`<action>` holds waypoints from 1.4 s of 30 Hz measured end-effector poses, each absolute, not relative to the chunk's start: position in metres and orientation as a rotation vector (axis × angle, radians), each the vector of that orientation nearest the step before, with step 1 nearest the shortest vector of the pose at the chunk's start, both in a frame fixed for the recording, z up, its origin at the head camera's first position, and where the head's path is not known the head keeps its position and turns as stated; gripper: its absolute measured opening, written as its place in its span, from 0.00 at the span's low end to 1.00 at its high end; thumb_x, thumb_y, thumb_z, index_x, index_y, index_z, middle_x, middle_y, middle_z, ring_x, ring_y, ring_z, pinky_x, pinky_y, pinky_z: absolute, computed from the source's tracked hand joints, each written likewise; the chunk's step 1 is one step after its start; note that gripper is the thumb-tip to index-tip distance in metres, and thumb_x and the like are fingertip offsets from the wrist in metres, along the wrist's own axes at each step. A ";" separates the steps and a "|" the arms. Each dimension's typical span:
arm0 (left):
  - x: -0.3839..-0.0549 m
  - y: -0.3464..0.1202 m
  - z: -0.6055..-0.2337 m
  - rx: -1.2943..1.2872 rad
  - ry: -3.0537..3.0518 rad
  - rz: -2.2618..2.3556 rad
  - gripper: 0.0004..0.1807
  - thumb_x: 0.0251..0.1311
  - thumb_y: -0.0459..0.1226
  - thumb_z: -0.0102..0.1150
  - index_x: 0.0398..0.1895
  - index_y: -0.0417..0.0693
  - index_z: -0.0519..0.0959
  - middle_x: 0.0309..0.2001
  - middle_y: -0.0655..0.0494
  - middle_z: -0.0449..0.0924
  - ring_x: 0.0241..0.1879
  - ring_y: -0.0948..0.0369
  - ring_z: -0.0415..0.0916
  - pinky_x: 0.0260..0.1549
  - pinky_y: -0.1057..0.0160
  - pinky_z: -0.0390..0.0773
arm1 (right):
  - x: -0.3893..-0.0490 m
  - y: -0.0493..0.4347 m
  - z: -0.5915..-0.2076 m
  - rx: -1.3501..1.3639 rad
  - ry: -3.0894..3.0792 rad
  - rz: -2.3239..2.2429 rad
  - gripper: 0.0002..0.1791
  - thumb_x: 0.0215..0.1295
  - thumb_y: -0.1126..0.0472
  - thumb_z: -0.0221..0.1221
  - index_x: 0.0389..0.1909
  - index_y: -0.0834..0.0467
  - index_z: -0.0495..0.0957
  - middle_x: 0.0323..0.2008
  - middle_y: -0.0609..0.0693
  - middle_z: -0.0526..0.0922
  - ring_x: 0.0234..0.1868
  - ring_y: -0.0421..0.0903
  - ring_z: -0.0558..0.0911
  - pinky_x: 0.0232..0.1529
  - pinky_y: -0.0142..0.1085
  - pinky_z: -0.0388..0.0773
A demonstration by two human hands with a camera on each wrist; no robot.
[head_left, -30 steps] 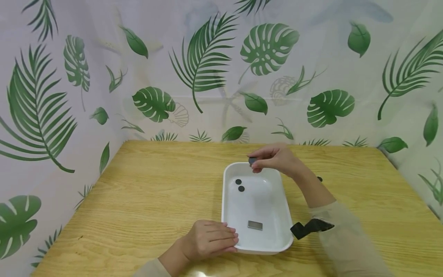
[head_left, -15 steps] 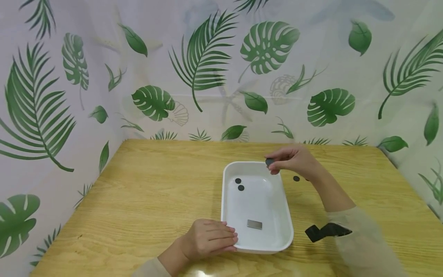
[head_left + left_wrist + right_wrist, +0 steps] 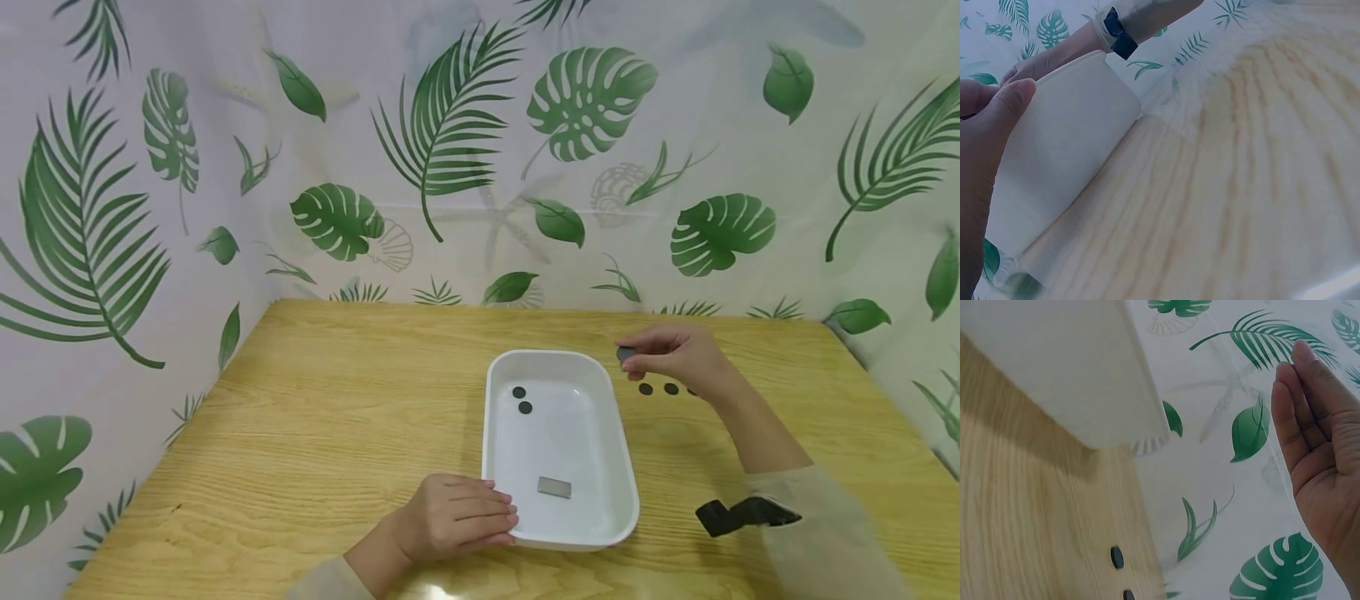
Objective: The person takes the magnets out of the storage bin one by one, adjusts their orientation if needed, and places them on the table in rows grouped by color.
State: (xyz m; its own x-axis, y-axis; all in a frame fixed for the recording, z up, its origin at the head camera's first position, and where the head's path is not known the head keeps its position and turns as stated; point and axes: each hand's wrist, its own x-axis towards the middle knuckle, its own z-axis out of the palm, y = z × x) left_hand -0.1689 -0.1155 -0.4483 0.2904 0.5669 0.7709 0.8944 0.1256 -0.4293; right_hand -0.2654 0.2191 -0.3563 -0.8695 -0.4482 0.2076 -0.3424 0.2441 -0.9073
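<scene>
Wood-grain table (image 3: 337, 400): right hand (image 3: 678, 360), pinching a dark disc (image 3: 626, 354), just moved from over the white tray (image 3: 558, 437) to its right, near loose discs (image 3: 671, 389), so it's now outside; left hand (image 3: 459, 512), fingers straightish, rests on the tray.

Soft, even light fills the head view, with small glare (image 3: 437, 592) low on the tabletop (image 3: 337, 400). Both wrist views are dimmer, cooler; the left has a bright corner streak (image 3: 1335, 285), the right a soft shadow (image 3: 1054, 447) beside the tray (image 3: 1066, 369).
</scene>
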 end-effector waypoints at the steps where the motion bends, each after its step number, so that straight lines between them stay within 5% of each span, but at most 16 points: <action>1: -0.169 -0.115 -0.448 -1.557 -1.391 -0.410 0.09 0.54 0.44 0.67 0.30 0.48 0.86 0.31 0.57 0.86 0.34 0.66 0.84 0.41 0.68 0.83 | -0.265 0.222 -0.357 -0.739 2.416 -1.708 0.12 0.58 0.70 0.63 0.42 0.57 0.84 0.28 0.43 0.86 0.28 0.41 0.85 0.32 0.33 0.85; 6: -0.169 -0.116 -0.448 -1.555 -1.393 -0.405 0.09 0.55 0.44 0.67 0.29 0.48 0.86 0.31 0.57 0.86 0.34 0.66 0.84 0.41 0.68 0.83 | -0.265 0.238 -0.363 -0.644 2.482 -1.677 0.14 0.58 0.69 0.63 0.46 0.68 0.80 0.31 0.39 0.86 0.31 0.38 0.85 0.34 0.30 0.84; 32: -0.168 -0.115 -0.446 -1.557 -1.401 -0.410 0.10 0.53 0.44 0.68 0.29 0.48 0.86 0.30 0.57 0.86 0.34 0.66 0.84 0.41 0.68 0.83 | -0.264 0.303 -0.387 -0.469 2.544 -1.865 0.12 0.58 0.71 0.63 0.44 0.63 0.83 0.34 0.37 0.85 0.34 0.34 0.83 0.35 0.25 0.82; 42: -0.168 -0.116 -0.446 -1.556 -1.404 -0.410 0.09 0.53 0.44 0.68 0.29 0.48 0.86 0.30 0.57 0.86 0.34 0.66 0.84 0.41 0.68 0.83 | -0.268 0.325 -0.404 -0.221 2.691 -1.680 0.14 0.59 0.60 0.65 0.47 0.58 0.83 0.34 0.27 0.83 0.34 0.29 0.81 0.34 0.20 0.79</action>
State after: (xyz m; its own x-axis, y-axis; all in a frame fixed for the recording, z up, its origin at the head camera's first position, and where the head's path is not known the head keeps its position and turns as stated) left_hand -0.1679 -0.1157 -0.4455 0.2801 0.5731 0.7701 0.8976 0.1280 -0.4218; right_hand -0.2684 0.3247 -0.4035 -0.9896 -0.0972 0.1064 -0.1383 0.4324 -0.8910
